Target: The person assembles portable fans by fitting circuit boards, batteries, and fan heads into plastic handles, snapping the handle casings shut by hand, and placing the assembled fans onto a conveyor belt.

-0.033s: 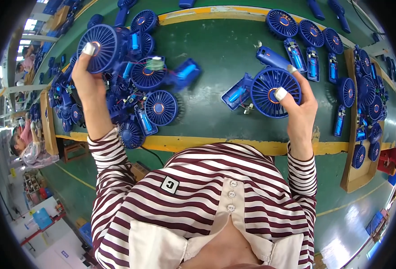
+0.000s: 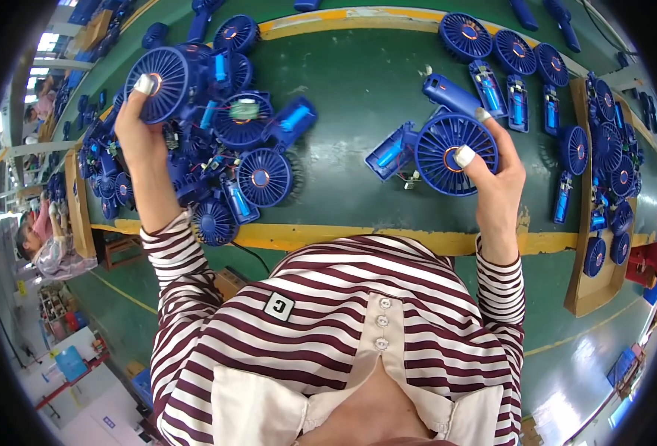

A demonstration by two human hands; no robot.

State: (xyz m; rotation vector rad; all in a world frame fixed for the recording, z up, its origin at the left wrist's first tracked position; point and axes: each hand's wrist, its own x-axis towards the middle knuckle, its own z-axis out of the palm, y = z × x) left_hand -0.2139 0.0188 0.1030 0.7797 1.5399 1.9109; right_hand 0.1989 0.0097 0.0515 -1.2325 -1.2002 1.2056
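Observation:
My left hand (image 2: 142, 123) is closed on a blue handheld fan (image 2: 166, 88), thumb on the hub of its round grille, at the pile on the left. White covers wrap my fingertips. My right hand (image 2: 496, 167) grips another blue fan (image 2: 447, 169) by its grille, with the thumb near the hub. This fan's opened handle (image 2: 390, 151) points left and shows a bright blue battery and a small board on wires. A closed blue handle (image 2: 447, 93) lies just beyond it. Beside the left pile, an opened handle with a battery (image 2: 295, 121) juts toward the middle.
Tangled fans (image 2: 264, 177) crowd the green bench's left side. Several opened fans (image 2: 515, 52) stand in a row at the far right. A cardboard tray (image 2: 583, 286) of fans sits on the right edge. A yellow strip (image 2: 417, 242) edges the bench. Another person (image 2: 46, 249) sits far left.
My left hand and its fan have shifted slightly left. The opened handle jutting from the left pile has swung a little left and is now less blurred. My right hand has hardly moved.

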